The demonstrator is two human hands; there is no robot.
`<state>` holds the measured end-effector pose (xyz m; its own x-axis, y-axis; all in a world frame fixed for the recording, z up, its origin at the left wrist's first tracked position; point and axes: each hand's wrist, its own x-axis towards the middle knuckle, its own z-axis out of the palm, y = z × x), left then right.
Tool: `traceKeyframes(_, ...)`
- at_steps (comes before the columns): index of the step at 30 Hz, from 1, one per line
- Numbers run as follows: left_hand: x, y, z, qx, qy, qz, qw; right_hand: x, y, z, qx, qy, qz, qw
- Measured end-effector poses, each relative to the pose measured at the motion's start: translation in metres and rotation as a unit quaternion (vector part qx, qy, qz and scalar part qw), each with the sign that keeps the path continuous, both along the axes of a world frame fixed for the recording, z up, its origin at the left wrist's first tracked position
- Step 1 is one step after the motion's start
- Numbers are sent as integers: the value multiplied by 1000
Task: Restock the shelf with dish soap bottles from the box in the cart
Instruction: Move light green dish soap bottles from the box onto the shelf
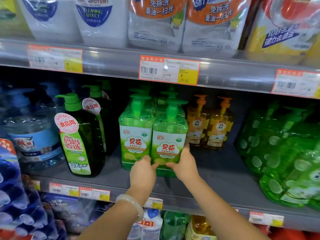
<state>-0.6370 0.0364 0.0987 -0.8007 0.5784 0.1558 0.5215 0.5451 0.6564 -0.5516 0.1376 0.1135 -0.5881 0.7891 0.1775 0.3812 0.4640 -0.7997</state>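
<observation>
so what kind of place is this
Most likely a supermarket cleaning-products aisle: shelf rails carry price tags with barcodes, pump bottles of dish soap stand in rows, and both hands, left hand and right hand, hold one at the shelf front.

Shelf: grey board with price tags along its front edge.
Left end: clear blue-labelled water jug.
Left of centre: dark green pump bottles, one behind another.
Centre: light green dish soap bottles, paired, upright, in rows.
Right of centre: two orange pump bottles, set back.
Right end: green dotted bottles.
</observation>
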Motion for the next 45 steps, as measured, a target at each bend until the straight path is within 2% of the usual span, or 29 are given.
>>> traceKeyframes(22,-9,7,3,-45,17,-1,999,-3,6,-1,-3,-26,1,1000)
traceKeyframes(27,-3,0,6,-70,49,-23,996,4,0,3,-14,-88,9,996)
traceKeyframes(30,7,-10,7,-88,78,-69,991,18,-11,-1,3,-135,11,991)
traceKeyframes(33,23,-16,5,-121,121,-173,970,38,-24,-6,45,-195,23,979)
traceKeyframes(36,47,-14,-4,-166,178,-274,930,63,-39,-12,91,-250,23,964)
traceKeyframes(40,92,-9,-18,-199,224,-351,887,117,-54,-29,138,-317,-8,938)
traceKeyframes(45,165,-8,-33,-203,235,-422,852,204,-66,-47,121,-372,-76,917)
